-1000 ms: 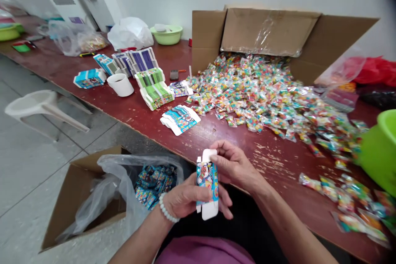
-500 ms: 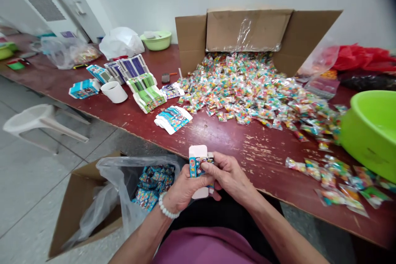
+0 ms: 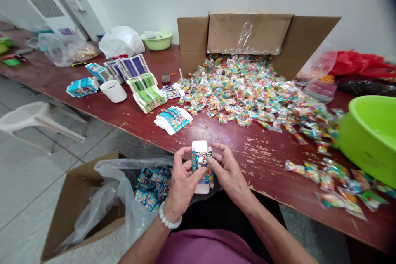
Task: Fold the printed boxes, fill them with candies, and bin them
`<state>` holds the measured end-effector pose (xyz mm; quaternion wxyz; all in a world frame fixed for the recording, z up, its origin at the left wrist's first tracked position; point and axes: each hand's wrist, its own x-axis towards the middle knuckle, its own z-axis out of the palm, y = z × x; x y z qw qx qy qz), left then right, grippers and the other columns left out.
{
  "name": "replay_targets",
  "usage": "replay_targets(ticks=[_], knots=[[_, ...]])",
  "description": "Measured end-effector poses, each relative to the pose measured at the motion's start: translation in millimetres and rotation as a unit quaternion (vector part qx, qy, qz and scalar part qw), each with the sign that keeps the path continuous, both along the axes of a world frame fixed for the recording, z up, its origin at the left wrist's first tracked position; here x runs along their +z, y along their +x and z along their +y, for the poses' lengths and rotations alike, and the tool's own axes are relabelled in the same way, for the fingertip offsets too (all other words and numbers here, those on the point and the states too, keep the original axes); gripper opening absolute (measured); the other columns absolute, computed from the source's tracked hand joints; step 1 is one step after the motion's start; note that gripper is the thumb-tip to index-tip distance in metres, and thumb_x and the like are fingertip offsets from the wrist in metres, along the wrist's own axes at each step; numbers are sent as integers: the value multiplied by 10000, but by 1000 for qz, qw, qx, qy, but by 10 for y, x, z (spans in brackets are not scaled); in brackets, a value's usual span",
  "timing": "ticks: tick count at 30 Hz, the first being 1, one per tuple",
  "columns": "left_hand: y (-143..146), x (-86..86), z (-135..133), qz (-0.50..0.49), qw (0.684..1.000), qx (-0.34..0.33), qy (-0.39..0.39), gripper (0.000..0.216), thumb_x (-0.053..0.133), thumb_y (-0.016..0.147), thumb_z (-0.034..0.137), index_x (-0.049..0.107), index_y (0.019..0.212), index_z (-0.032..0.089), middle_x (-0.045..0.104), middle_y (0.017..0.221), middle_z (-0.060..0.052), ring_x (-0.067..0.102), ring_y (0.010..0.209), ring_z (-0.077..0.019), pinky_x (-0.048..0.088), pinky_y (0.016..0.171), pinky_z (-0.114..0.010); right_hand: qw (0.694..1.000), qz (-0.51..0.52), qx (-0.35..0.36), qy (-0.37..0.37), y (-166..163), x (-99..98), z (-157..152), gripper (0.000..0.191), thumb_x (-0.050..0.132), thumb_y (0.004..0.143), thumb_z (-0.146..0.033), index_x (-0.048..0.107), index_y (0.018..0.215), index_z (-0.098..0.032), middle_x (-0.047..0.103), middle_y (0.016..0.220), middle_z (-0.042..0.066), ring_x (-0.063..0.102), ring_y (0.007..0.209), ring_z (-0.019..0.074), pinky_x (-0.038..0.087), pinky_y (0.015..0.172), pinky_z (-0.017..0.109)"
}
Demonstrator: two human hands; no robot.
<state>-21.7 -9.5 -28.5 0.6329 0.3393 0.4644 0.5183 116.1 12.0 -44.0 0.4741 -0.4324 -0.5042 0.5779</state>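
Both my hands hold one small blue printed carton (image 3: 201, 164) just in front of the table's near edge. My left hand (image 3: 181, 183) grips its left side, with a white bead bracelet on the wrist. My right hand (image 3: 227, 171) pinches its right side near the top. The carton stands upright with its white top flap open. A heap of small colourful candy packets (image 3: 247, 90) spreads across the red-brown table (image 3: 266, 161) beyond my hands. A flat stack of unfolded blue cartons (image 3: 173, 119) lies just left of the heap.
A large open cardboard box (image 3: 247, 37) lies on its side behind the heap. A green basin (image 3: 368, 136) stands at the right. On the floor at my left is a plastic-lined box (image 3: 77, 210) holding finished blue cartons. Carton stacks, a white cup (image 3: 114, 90) and a white plastic chair (image 3: 37, 117) are further left.
My hands have shifted the carton slightly up and toward the table edge; my left hand moved from under it to its left side. The view tilted a little.
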Motion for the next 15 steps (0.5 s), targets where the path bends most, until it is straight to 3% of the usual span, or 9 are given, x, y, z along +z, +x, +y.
replay_targets(ticks=[3,6,11,13,15], knots=[[9,2,-17,-1,1000,1,21,686,773,761,273,395,1333,297,709,1066,-33,695,864,-186,586,734,-301,999,28,-25,6,-47,-15,-21,330,628,901,-404,483,1150,-244,714,1038,57,684,860,188,536,774,312],[-22,-29,-11,-5,999,-34,12,557,755,783,282,453,1249,261,706,988,-32,680,789,-169,574,679,-275,999,15,-33,-2,-20,-1,7,291,651,870,-454,587,1026,-216,700,927,31,650,806,169,512,728,276],[-86,-115,-3,-16,997,-78,-23,355,701,835,385,519,1092,221,662,827,-6,633,642,-137,540,587,-257,994,17,8,-107,114,25,124,383,791,709,-503,638,719,-152,615,658,-15,531,597,110,438,602,249],[-93,-148,-11,-2,996,-88,-24,329,665,860,424,541,1088,222,649,814,-2,629,633,-138,528,569,-251,990,46,24,-132,154,33,159,381,852,643,-455,645,749,-153,629,670,-19,547,606,107,442,614,247],[-88,-169,-27,17,996,-88,-17,317,653,868,431,562,1090,225,660,841,-6,638,661,-139,524,589,-243,989,71,26,-124,180,43,180,426,885,611,-394,660,903,-179,642,705,-35,569,624,106,449,620,237]])
